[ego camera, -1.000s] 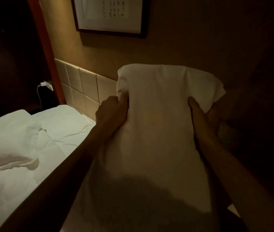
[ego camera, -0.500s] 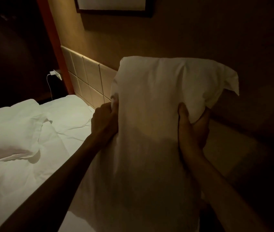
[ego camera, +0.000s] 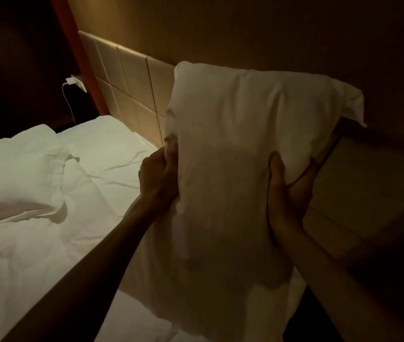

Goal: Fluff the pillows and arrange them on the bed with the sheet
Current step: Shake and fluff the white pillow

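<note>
A white pillow [ego camera: 235,144] stands on end over the right side of the bed, held between both hands. My left hand [ego camera: 157,178] grips its left edge with the fingers curled into the fabric. My right hand [ego camera: 286,183] presses into its right side, thumb on the front and fingers behind. A second white pillow [ego camera: 15,178] lies crumpled on the bed at the left. The white sheet [ego camera: 102,154] covers the mattress, wrinkled and brightly lit.
A padded tiled headboard [ego camera: 132,77] runs along the wall behind the bed. A white charger with a cable [ego camera: 72,82] is plugged in at the far left. A low dark bedside surface [ego camera: 369,183] sits at the right.
The view has tilted down, so the framed picture on the wall has left the frame. The pillow has sunk lower towards the bed, with both hands still gripping its sides.
</note>
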Demonstrator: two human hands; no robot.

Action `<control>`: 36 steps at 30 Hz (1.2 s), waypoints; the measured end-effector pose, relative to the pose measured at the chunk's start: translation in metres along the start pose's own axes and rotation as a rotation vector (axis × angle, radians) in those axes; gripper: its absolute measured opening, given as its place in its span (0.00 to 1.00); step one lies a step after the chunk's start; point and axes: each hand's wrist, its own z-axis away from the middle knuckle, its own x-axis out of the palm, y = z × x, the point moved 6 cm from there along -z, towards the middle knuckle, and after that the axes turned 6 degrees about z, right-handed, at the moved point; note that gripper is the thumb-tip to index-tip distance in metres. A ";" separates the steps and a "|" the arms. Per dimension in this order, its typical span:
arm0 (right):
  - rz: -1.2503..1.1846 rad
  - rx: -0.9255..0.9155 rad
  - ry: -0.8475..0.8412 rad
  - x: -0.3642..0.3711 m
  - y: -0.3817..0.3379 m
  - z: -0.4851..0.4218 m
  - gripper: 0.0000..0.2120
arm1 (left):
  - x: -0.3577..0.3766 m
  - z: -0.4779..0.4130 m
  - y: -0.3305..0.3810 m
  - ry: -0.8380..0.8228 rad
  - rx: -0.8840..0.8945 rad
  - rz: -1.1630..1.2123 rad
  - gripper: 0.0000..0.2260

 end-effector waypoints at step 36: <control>0.231 0.281 -0.069 0.115 0.327 0.128 0.37 | 0.090 0.116 -0.341 -0.284 -0.193 -0.316 0.31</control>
